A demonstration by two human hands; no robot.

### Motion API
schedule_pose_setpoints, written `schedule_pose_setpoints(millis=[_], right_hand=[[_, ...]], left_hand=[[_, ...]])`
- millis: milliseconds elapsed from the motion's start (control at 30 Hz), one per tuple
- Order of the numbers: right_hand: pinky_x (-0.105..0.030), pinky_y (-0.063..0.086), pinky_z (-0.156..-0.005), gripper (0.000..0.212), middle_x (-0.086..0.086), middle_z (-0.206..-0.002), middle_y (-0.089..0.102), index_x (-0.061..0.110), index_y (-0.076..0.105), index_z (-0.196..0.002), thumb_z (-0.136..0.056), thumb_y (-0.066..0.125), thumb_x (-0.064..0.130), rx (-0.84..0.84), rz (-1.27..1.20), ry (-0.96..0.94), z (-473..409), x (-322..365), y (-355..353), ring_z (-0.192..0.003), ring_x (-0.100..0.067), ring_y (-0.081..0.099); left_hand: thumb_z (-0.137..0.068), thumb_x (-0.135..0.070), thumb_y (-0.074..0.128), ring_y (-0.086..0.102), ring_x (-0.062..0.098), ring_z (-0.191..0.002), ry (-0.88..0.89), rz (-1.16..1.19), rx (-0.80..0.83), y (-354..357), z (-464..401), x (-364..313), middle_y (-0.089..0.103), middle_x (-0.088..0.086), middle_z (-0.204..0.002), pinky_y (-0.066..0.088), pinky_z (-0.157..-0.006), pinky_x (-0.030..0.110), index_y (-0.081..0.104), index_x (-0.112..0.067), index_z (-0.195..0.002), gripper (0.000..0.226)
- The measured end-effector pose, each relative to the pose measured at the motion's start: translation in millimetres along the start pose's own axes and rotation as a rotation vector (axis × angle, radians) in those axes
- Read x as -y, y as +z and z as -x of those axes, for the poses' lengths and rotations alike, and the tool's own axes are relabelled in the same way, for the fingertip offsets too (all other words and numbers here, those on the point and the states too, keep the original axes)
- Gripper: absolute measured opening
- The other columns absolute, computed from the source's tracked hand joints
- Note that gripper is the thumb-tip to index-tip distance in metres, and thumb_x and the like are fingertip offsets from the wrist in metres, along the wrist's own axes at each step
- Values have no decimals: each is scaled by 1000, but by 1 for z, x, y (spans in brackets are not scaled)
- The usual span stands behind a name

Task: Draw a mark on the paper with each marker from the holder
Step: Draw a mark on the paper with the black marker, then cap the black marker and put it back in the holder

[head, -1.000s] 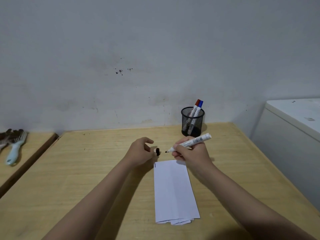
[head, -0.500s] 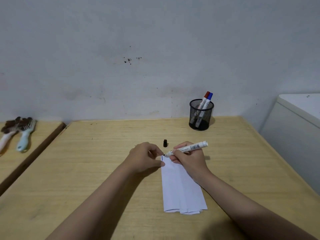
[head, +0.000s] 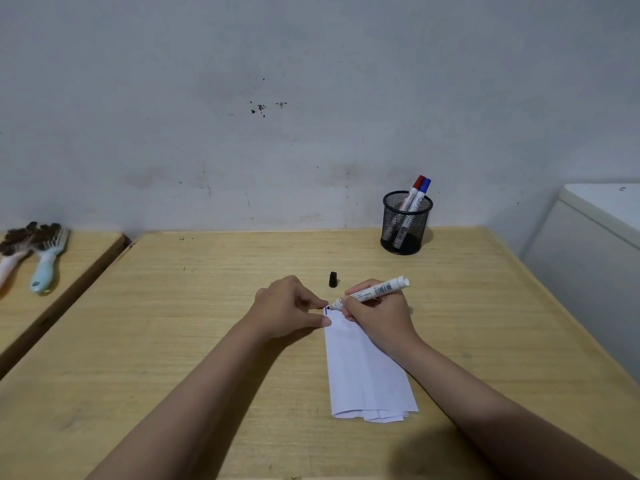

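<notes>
Head view shows me a wooden table (head: 207, 306) against a grey wall (head: 311, 98); a folded white paper (head: 367, 375) lies on the table in front of me, its long side running away from the camera; my left hand (head: 287, 310) rests at the paper's far left corner, fingers curled, thumb and forefinger tips pressing the edge down, holding nothing else; my right hand (head: 377, 317) is closed round a white marker (head: 370, 292), uncapped, its barrel slanting up to the right and its black tip touching the paper's far left corner; a short dark mark (head: 326, 310) runs along the left edge just beside that tip; the black cap (head: 333, 279) stands on the table just beyond the paper, between my two hands and apart from both.

A black mesh holder (head: 407, 223) stands near the far right corner of the table, close to the wall, well apart from the paper; two capped markers lean in it side by side, one with a red cap (head: 419, 181), one with a blue cap (head: 426, 184); to the left, on a separate wooden surface (head: 86, 251), two brushes (head: 45, 261) lie side by side; a white cabinet (head: 588, 258) stands just beside the table on the right.
</notes>
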State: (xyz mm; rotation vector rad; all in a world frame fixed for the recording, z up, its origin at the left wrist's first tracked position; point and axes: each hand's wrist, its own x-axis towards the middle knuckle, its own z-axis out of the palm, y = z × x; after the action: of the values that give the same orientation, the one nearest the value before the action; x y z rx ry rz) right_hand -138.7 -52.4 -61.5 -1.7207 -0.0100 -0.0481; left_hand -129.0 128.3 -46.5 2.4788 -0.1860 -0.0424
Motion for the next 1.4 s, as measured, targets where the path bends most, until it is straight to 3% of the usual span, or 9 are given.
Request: schedule_pose_setpoints(millis=[267,467,600,733,833,900,1133,1233,1400], right_hand=[[-49,57,-67,4,-4,-58,69,20,67,-65,-62,69,21,9,30,8,-1,0,-1,-60,-24,67],[-39,60,-74,6,-9,-69,69,6,65,-77,-80,66,1,-128,-306,64,-4,1,-5,-63,-16,67],[-37,60,-72,2,-13,-74,69,3,65,-81,-81,65,1,-118,-434,103,-7,9,-8,-64,-16,66],[-42,57,-76,7,-6,-63,67,6,64,-78,-82,65,0,-145,-508,75,-13,20,-14,-60,-15,64],[-44,57,-79,6,-6,-63,67,6,65,-78,-82,65,1,-161,-509,68,-15,24,-19,-61,-15,64],[-44,57,-80,5,-5,-63,68,6,65,-79,-82,65,1,-167,-491,63,-15,25,-22,-61,-14,65],[-28,59,-65,6,-9,-64,65,3,63,-79,-82,64,-2,-207,-489,1,-12,32,-31,-55,-12,63],[-27,58,-65,6,-5,-60,66,3,63,-80,-82,63,-2,-209,-492,-27,-10,37,-34,-55,-11,64],[-31,59,-68,4,-7,-64,65,1,63,-80,-82,63,-3,-192,-475,-74,-3,47,-39,-57,-13,64]], left_hand=[[-59,-51,79,50,2,-77,11,-3,5,1,-1,2,50,-14,-81,40,-85,38,72,-41,-89,32],[-54,-43,79,53,7,-68,-3,80,64,-1,-7,1,56,-13,-75,45,-77,34,66,-33,-85,36],[-75,-22,70,57,15,-73,20,280,7,-1,-20,-8,59,-3,-102,50,-71,25,56,-25,-107,35],[-86,-19,59,61,16,-89,91,207,-74,4,-35,-19,56,-7,-114,48,-74,18,56,-32,-120,37],[-84,-13,61,63,17,-88,85,95,-37,9,-47,-23,60,-3,-107,52,-78,27,65,-24,-112,30],[-83,-9,62,63,12,-81,78,41,-56,11,-51,-25,65,0,-98,48,-70,17,70,-15,-102,21],[-77,-4,70,68,10,-71,15,758,-134,-3,-45,-39,73,1,-75,51,-69,19,71,-12,-85,11],[-78,0,67,69,9,-70,59,871,-67,-7,-37,-50,73,-4,-68,51,-63,16,70,-9,-86,12],[-78,3,66,71,14,-72,52,949,-42,-10,-30,-58,74,-1,-71,55,-78,25,71,-9,-84,14]])
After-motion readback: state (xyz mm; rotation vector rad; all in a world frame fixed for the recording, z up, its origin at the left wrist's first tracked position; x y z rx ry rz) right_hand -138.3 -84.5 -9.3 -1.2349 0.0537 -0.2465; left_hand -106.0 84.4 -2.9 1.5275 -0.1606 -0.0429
